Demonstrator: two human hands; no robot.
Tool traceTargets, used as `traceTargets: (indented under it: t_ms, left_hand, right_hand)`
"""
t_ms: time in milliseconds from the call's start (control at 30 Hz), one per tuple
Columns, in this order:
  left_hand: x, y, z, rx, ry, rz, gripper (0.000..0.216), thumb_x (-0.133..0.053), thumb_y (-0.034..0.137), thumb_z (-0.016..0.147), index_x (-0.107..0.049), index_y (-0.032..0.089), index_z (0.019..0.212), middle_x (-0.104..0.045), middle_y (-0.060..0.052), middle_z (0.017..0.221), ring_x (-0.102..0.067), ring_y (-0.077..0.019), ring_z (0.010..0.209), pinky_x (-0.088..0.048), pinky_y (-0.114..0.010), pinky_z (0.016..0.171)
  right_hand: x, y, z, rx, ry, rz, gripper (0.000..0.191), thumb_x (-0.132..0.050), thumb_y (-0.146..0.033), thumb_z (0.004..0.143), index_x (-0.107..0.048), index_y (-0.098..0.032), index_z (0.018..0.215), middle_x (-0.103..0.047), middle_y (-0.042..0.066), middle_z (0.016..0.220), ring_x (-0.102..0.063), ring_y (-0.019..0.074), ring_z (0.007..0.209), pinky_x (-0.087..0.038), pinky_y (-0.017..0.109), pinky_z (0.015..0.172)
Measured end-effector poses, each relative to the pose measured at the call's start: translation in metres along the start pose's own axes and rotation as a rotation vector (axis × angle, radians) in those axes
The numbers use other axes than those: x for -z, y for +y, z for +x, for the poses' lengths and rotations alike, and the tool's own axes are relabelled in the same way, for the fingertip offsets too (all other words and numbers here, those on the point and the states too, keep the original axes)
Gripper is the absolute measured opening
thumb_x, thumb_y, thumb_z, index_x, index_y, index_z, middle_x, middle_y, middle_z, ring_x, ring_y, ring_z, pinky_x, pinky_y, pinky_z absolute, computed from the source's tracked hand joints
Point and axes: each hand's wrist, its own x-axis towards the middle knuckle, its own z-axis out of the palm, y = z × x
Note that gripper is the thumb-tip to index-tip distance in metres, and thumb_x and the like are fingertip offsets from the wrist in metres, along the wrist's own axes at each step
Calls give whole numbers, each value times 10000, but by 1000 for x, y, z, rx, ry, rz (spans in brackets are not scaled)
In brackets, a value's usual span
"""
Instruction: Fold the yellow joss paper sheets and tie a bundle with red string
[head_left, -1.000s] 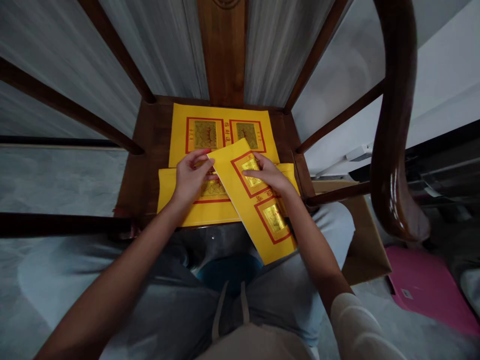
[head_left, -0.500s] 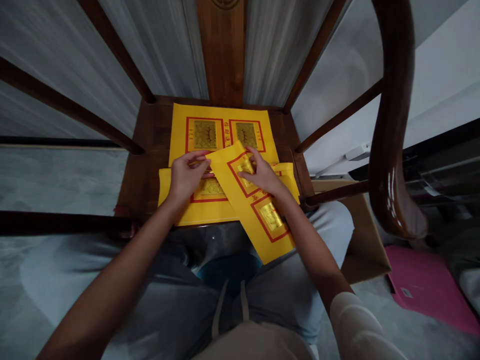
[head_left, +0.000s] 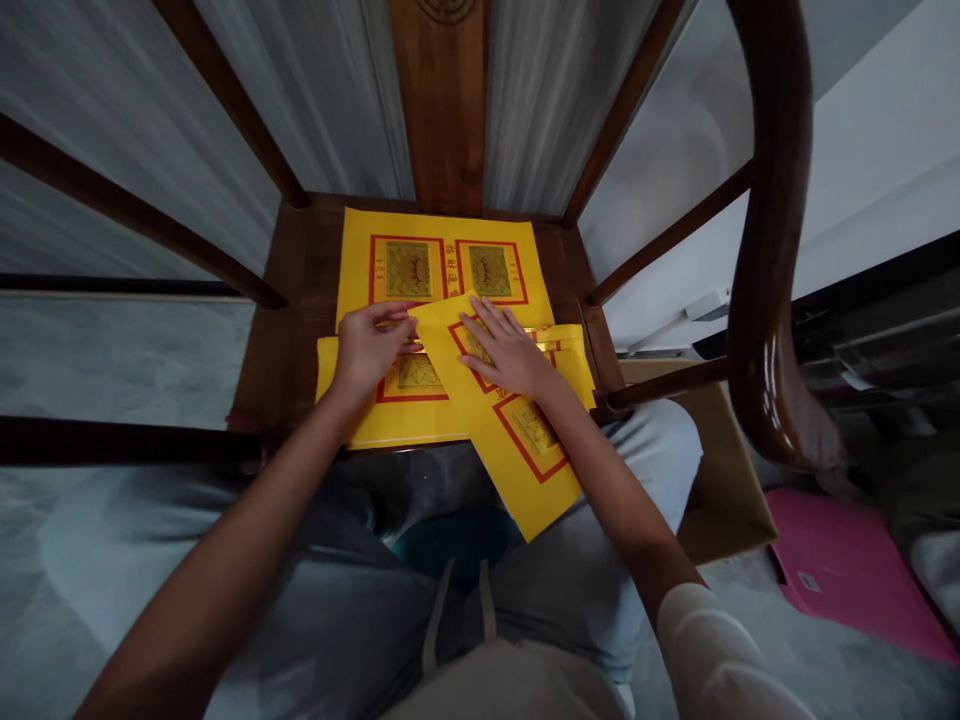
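Note:
A yellow sheet of joss paper [head_left: 529, 505] with red-framed gold foil squares lies slanted, its near end over my right thigh. My left hand [head_left: 367, 350] pinches its far left corner between thumb and fingers. Flat on its upper part rests my right hand [head_left: 514, 355], fingers spread, partly covering a foil square. Beneath, more yellow paper [head_left: 397, 428] with red and gold print spreads across the chair seat's front. Farther back lies a yellow sheet [head_left: 356, 265] with two framed foil squares and red characters between them.
The dark wooden chair seat [head_left: 262, 340] carries the papers, with back spindles and a curved armrest [head_left: 772, 250] around it. An open cardboard box [head_left: 724, 470] stands right of my knee. A pink plastic item [head_left: 847, 570] lies on the floor beyond it.
My right hand has gone from curled at the slanted sheet's edge to lying flat on it with fingers spread. The sheet looks flatter. My left hand keeps its pinch.

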Motion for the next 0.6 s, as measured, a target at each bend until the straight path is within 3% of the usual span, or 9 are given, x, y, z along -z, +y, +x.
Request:
traceTargets:
  t_ms: [267,500,600]
  left_hand:
    - [0,0,3,23,3,51,189,-762,79,776,-781,111,962,-751,-64,951,-712,-122,625,-662,-248,608]
    - [1,-8,3,-30,-21,133,222,-745,150,827,-804,148,1041,-757,-61,979,-730,-150,659,-661,-291,668]
    - [4,-8,-2,-220,-68,293,265,-678,218,896,-796,196,1132,-751,-87,1128,-768,-217,830,-669,-388,830]
  right_hand:
    - [-3,2,7,-65,60,49,601,-335,-504,1114,-448,-206,1623,-238,81,1787,-244,266,1657,-267,487,1338]
    - [-9,-4,9,-64,38,-94,661,-293,-519,1117,-352,-153,1664,-181,141,1790,-154,283,1678,-119,552,1361]
    - [-11,-6,8,-78,35,-123,711,-350,-563,1100,-350,-129,1663,-193,182,1782,-155,313,1676,-93,571,1360]
